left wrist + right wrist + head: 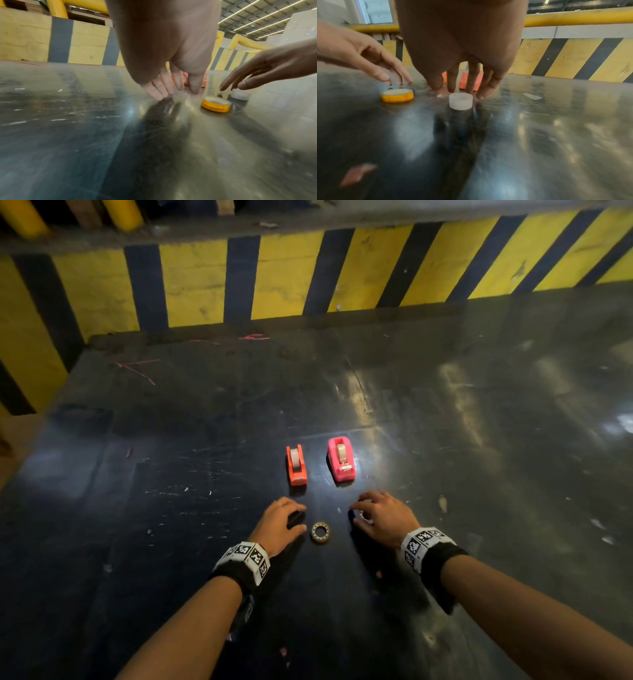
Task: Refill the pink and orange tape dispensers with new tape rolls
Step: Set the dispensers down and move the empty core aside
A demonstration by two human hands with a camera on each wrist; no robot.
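An orange tape dispenser (296, 465) and a pink tape dispenser (341, 459) stand side by side on the dark table (171, 508), each with a roll in it. Nearer me, a yellow-cored tape roll (320, 532) lies flat between my hands. My left hand (295, 520) hovers just left of it with straight fingers (158, 93) and holds nothing. My right hand (358, 513) reaches down over a small white roll (461, 100), with spread fingers (471, 82) just behind and above it. The wrist views show no grip on it.
A yellow and black striped barrier (291, 278) runs along the table's far edge and left side. Small scraps of tape and paper (443, 503) dot the scratched surface. A pinkish scrap (358, 174) lies close to my right wrist.
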